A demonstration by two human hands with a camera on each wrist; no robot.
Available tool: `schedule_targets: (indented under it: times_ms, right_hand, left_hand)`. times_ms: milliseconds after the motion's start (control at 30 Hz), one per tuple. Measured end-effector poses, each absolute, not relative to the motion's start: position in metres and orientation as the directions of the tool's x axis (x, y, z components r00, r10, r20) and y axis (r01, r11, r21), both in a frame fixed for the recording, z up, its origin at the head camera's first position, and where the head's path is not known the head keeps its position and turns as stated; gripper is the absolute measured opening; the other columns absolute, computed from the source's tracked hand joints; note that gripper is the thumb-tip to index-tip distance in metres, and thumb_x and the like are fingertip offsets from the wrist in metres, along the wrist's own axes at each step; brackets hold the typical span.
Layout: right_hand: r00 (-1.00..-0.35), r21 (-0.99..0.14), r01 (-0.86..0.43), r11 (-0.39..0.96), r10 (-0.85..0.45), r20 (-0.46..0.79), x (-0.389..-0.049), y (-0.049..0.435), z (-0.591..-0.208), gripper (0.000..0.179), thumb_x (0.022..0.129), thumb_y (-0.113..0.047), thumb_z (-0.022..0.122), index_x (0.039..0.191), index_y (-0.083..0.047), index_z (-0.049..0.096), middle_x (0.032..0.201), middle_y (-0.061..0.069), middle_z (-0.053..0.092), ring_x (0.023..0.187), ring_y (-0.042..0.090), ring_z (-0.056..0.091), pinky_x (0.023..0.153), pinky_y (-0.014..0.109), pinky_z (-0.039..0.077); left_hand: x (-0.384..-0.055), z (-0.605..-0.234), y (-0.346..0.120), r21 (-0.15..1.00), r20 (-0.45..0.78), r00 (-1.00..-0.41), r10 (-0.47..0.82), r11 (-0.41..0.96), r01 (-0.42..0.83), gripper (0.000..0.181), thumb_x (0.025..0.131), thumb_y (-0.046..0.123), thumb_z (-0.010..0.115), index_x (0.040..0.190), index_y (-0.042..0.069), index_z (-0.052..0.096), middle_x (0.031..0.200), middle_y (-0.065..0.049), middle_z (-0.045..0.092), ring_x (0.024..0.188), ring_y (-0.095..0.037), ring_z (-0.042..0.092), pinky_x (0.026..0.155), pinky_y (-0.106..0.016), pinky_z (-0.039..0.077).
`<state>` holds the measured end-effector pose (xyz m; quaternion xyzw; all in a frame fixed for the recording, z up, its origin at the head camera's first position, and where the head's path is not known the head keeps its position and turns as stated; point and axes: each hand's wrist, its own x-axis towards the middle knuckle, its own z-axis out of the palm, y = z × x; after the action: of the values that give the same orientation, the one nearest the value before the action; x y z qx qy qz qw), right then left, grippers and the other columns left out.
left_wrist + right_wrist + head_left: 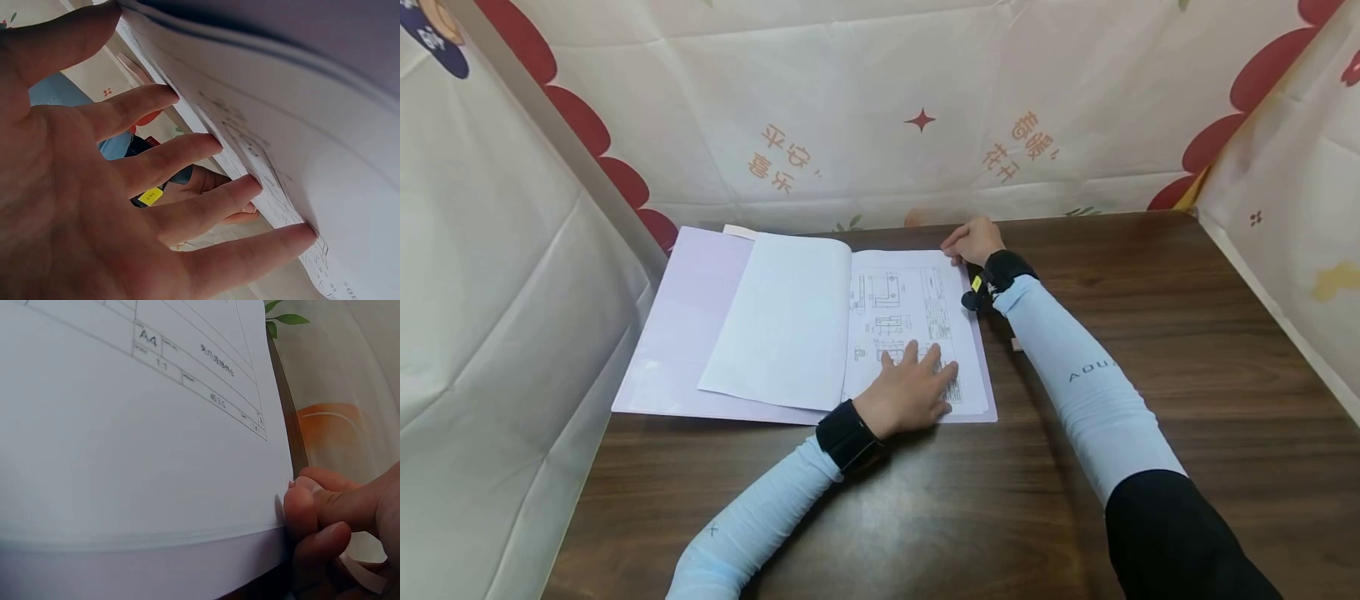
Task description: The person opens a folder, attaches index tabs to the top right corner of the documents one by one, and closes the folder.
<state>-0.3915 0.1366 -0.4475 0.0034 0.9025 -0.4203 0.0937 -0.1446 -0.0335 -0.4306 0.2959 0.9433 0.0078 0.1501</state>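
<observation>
A lilac folder (688, 325) lies spread on the table, holding a bound stack of paper with a blank page (782, 325) turned to the left. On the right, a drawing page (868, 262) carries line drawings and a table; "A4" is legible on that page (156, 469) in the right wrist view. My left hand (906, 392) rests on its lower part with spread fingers, and its fingertips (303, 234) touch the paper. At the far right corner, my right hand (976, 242) pinches the page edge between thumb and finger. How many sheets it holds I cannot tell.
The brown wooden table (1157, 333) extends to the right and in front of the folder. A white printed cloth (865, 92) hangs behind it, with more cloth at both sides. A small pale object (1017, 344) is partly hidden by the right forearm.
</observation>
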Motion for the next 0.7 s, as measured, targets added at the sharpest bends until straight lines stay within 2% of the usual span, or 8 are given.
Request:
schedule_targets:
  times_ms: [233, 400, 567, 700]
  right_hand:
    - [-0.969, -0.724, 0.134, 0.677, -0.062, -0.238, -0.395, 0.133, -0.441, 0.015, 0.096, -0.01, 0.072, 0.108, -0.005, 0.08, 0.095, 0.012, 0.075, 0.074, 0.019, 0.069, 0.069, 0.026, 0.051]
    - [-0.956, -0.655, 0.142, 0.742, -0.069, -0.285, -0.414, 0.136, -0.444, 0.021, 0.093, -0.017, 0.076, 0.111, -0.007, 0.077, 0.11, 0.013, 0.072, 0.092, 0.029, 0.065, 0.077, 0.035, 0.051]
    - [-0.935, -0.568, 0.202, 0.798, -0.016, -0.355, -0.426, 0.142, -0.445, 0.037, 0.086, -0.027, 0.082, 0.115, -0.007, 0.071, 0.116, 0.015, 0.068, 0.104, 0.036, 0.059, 0.085, 0.046, 0.048]
    - [-0.936, -0.442, 0.171, 0.88, 0.006, -0.352, -0.426, 0.145, -0.438, 0.061, 0.08, -0.043, 0.086, 0.126, -0.006, 0.068, 0.125, 0.017, 0.067, 0.111, 0.038, 0.055, 0.096, 0.053, 0.04]
  left_hand:
    - [-0.145, -0.429, -0.034, 0.116, -0.275, -0.777, 0.567, 0.821, 0.558, 0.065, 0.101, 0.048, 0.061, 0.158, 0.025, 0.039, 0.163, -0.011, 0.037, 0.149, -0.041, 0.036, 0.11, -0.073, 0.037]
    - [-0.143, -0.428, -0.034, 0.113, -0.264, -0.786, 0.56, 0.827, 0.551, 0.064, 0.101, 0.047, 0.06, 0.158, 0.025, 0.04, 0.162, -0.011, 0.038, 0.147, -0.04, 0.037, 0.11, -0.072, 0.038]
    - [-0.142, -0.43, -0.035, 0.1, -0.27, -0.784, 0.559, 0.826, 0.555, 0.063, 0.101, 0.047, 0.061, 0.157, 0.025, 0.041, 0.161, -0.01, 0.039, 0.145, -0.039, 0.039, 0.11, -0.072, 0.039]
    - [-0.144, -0.43, -0.035, 0.077, -0.258, -0.788, 0.559, 0.825, 0.56, 0.063, 0.1, 0.048, 0.062, 0.156, 0.027, 0.043, 0.16, -0.008, 0.042, 0.143, -0.036, 0.042, 0.109, -0.069, 0.041]
